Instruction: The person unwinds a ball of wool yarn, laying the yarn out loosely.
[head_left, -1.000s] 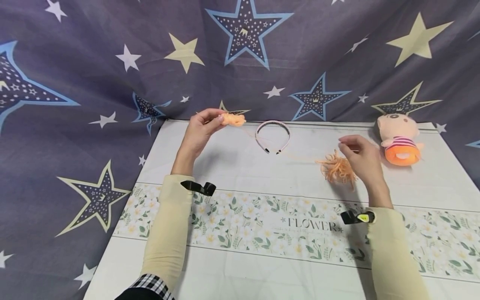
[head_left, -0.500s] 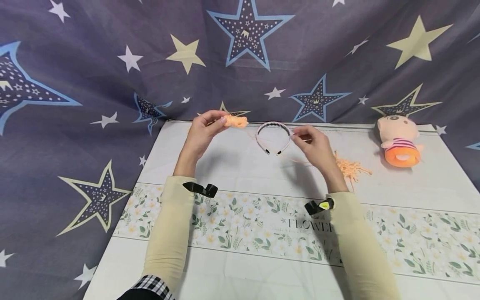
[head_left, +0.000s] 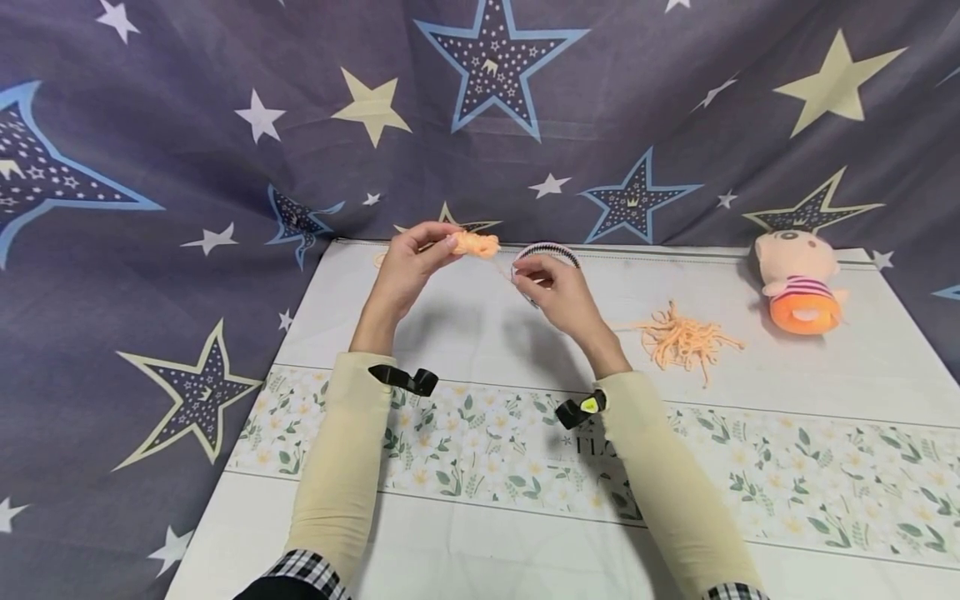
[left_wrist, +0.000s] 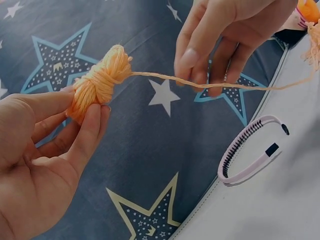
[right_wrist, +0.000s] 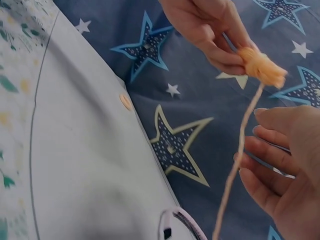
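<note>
In the head view, my left hand [head_left: 401,275] pinches a small bundle of orange yarn [head_left: 477,244] between thumb and fingers, raised above the table's far left. Wound turns draw in the bundle's middle, as the left wrist view shows. One yarn strand [left_wrist: 165,77] runs from it to a loose heap of orange yarn [head_left: 686,337] on the table. Close to the bundle, my right hand [head_left: 562,296] is beside the strand, fingers loosely bent; in the right wrist view its thumb stands apart from the strand, which passes by the fingertips.
A pale pink headband [left_wrist: 231,152] with dark teeth lies at the table's back, partly behind my right hand in the head view. A plush toy [head_left: 802,287] sits at the back right. A small orange ring [right_wrist: 125,102] lies near the back edge, before a star-patterned cloth [head_left: 480,167].
My right hand has moved left from beside the loose yarn heap, past the headband, to near the bundle. The left hand has kept its hold with barely any movement.
</note>
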